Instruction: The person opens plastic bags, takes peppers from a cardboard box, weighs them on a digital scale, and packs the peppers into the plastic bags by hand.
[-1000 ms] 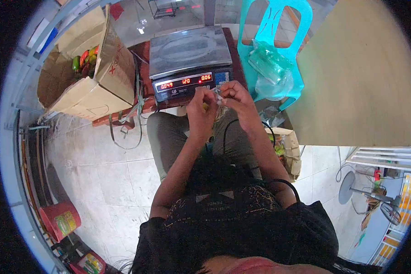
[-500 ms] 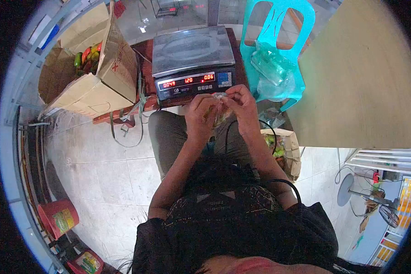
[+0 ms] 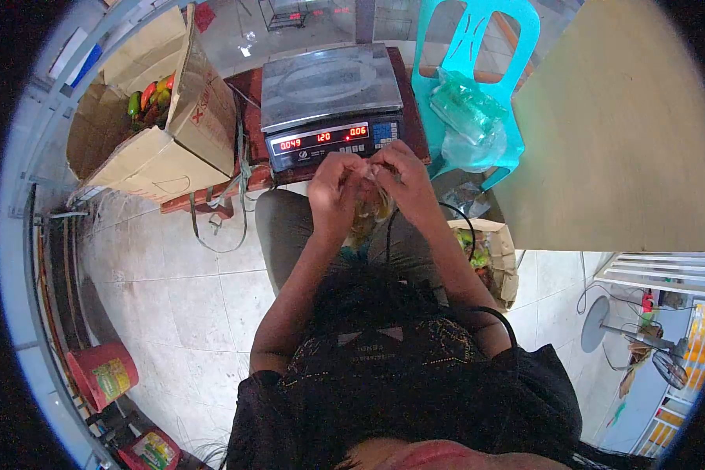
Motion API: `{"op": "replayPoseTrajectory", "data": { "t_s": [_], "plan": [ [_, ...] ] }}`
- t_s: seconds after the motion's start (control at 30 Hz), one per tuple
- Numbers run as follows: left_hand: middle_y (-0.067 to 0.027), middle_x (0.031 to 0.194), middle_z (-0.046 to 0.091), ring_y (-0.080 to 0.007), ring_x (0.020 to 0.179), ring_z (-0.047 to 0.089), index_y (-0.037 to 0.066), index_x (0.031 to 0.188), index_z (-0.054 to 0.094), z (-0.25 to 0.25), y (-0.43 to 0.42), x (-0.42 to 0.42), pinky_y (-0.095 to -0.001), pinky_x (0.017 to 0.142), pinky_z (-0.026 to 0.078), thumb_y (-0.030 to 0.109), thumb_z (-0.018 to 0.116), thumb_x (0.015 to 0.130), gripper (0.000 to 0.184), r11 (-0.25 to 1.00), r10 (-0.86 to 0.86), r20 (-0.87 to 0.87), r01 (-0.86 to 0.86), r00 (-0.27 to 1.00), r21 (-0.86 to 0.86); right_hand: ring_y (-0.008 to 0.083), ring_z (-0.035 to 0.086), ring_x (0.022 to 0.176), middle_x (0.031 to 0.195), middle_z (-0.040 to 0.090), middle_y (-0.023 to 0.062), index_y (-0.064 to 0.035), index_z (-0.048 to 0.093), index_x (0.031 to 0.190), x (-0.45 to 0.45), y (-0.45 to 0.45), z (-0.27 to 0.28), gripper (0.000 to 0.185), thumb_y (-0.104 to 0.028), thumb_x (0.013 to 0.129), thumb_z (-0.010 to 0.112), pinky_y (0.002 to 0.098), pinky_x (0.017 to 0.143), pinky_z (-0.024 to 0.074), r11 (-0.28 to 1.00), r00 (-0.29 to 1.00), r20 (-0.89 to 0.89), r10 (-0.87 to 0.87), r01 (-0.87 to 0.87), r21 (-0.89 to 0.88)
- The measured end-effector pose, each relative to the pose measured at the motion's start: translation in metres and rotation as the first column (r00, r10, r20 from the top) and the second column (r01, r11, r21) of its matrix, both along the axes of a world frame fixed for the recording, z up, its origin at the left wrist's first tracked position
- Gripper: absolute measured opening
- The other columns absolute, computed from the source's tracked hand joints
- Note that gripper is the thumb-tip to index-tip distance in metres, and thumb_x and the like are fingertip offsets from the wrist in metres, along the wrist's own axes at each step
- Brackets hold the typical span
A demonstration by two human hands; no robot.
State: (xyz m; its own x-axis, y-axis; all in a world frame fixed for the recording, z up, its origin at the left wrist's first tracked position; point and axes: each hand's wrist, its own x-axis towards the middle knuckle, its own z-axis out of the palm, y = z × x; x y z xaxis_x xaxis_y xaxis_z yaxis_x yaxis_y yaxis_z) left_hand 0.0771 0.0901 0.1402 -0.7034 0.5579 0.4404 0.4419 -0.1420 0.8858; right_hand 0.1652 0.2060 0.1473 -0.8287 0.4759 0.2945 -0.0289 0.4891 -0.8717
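A clear plastic bag [image 3: 372, 205] with yellowish contents hangs over my lap, its top pinched between both hands. The fingers of my left hand [image 3: 337, 188] are closed on the bag's left side. Close beside it, my right hand [image 3: 406, 184] grips the top of the bag from the right. Just beyond my hands stands a digital scale [image 3: 329, 86], its metal plate bare and its red display reading 0.049, 1.20 and 0.06. The scale rests on a dark red bench [image 3: 251, 176].
On the left, an open cardboard box [image 3: 184, 145] holds red and green peppers. A turquoise chair [image 3: 517, 94] bears plastic bags [image 3: 470, 117]. Right of my legs is a smaller box [image 3: 505, 270] of vegetables. A wooden panel [image 3: 619, 141] stands right; red buckets [image 3: 106, 376] lie lower left.
Both hands have drawn slightly apart and then together at the bag's top. The bag now hangs lower, with more of its contents showing beneath my fingers.
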Motion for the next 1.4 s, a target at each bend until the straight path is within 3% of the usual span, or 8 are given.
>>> {"op": "replayPoseTrajectory", "data": {
  "t_s": [0.33,0.53,0.7,0.9,1.0,1.2,1.23,1.4],
  "plan": [
    [-0.0040,0.080,0.060,-0.0092,0.067,0.056,0.001,0.087,0.060,0.011,0.010,-0.021,-0.0238,0.061,0.045,0.002,0.059,0.084,0.003,0.997,-0.080,0.068,0.081,0.994,-0.010,0.0098,0.050,0.086,0.087,0.051,0.0010,-0.0014,0.056,0.090,-0.007,0.008,-0.010,0.010,-0.012,0.090,0.057,0.0248,0.077,0.0398,0.926,0.985,-0.076,0.154,-0.171,-0.336],
    [-0.0036,0.079,0.061,-0.0088,0.068,0.055,0.000,0.087,0.059,0.017,0.001,-0.019,-0.0227,0.064,0.045,-0.004,0.057,0.084,0.006,0.997,-0.065,0.101,0.068,0.993,-0.030,0.0104,0.052,0.087,0.089,0.053,0.0005,-0.0014,0.057,0.093,-0.010,0.002,-0.013,0.013,-0.014,0.090,0.059,0.0250,0.079,0.0401,0.950,0.979,-0.111,0.171,-0.193,-0.246],
    [-0.0026,0.079,0.060,-0.0079,0.070,0.055,0.000,0.089,0.059,0.018,-0.002,-0.022,-0.0232,0.065,0.045,-0.002,0.057,0.084,0.006,0.999,-0.036,0.149,0.031,0.988,0.038,0.0116,0.053,0.087,0.088,0.055,0.0027,-0.0013,0.061,0.093,-0.015,-0.009,-0.016,0.015,-0.015,0.087,0.062,0.0254,0.077,0.0416,0.903,0.978,-0.162,0.130,-0.184,-0.388],
    [-0.0014,0.084,0.060,-0.0083,0.076,0.056,0.000,0.089,0.058,0.000,-0.008,-0.062,-0.0235,0.072,0.045,0.001,0.060,0.084,0.005,0.906,-0.360,0.254,0.401,0.898,-0.134,0.0103,0.057,0.085,0.092,0.061,0.0041,-0.0004,0.064,0.093,-0.012,-0.008,-0.046,0.018,-0.017,0.088,0.060,0.0237,0.074,0.0446,0.591,0.978,-0.177,0.110,-0.208,-0.780],
    [-0.0025,0.088,0.061,-0.0093,0.083,0.057,0.000,0.089,0.060,0.003,-0.015,-0.065,-0.0251,0.078,0.045,0.005,0.061,0.087,0.005,0.914,-0.318,0.177,0.351,0.931,-0.205,0.0121,0.060,0.084,0.093,0.063,0.0056,-0.0006,0.063,0.094,-0.014,-0.004,-0.050,0.016,-0.015,0.088,0.059,0.0249,0.074,0.0483,0.436,0.971,-0.227,0.070,-0.234,-0.869],
    [-0.0095,0.114,0.058,-0.0173,0.104,0.054,0.003,0.121,0.052,-0.026,-0.037,-0.055,-0.0310,0.094,0.039,0.026,0.060,0.090,0.039,0.991,-0.127,0.520,0.124,0.844,0.041,0.0168,0.063,0.089,0.098,0.065,0.0095,0.0008,0.060,0.097,-0.010,0.006,-0.049,0.015,-0.012,0.090,0.057,0.0304,0.079,0.0531,0.237,0.957,-0.282,-0.065,-0.260,-0.936],
    [-0.0126,0.122,0.053,-0.0210,0.112,0.052,0.002,0.132,0.042,-0.025,-0.042,-0.049,-0.0338,0.100,0.036,0.037,0.062,0.088,0.060,0.988,-0.067,0.495,0.127,0.867,-0.088,0.0170,0.063,0.089,0.097,0.064,0.0095,0.0003,0.060,0.096,-0.009,0.007,-0.053,0.014,-0.013,0.090,0.058,0.0305,0.079,0.0531,0.225,0.958,-0.273,-0.092,-0.247,-0.943],
    [-0.0121,0.125,0.052,-0.0229,0.115,0.052,0.002,0.137,0.034,-0.035,-0.034,-0.020,-0.0377,0.099,0.041,0.041,0.059,0.089,0.066,0.921,-0.356,0.716,0.358,0.601,0.157,0.0151,0.062,0.083,0.096,0.064,0.0064,-0.0050,0.060,0.093,-0.007,0.005,-0.068,0.010,-0.015,0.089,0.059,0.0285,0.077,0.0525,0.369,0.959,-0.193,-0.209,-0.105,-0.923]
  ]
}}
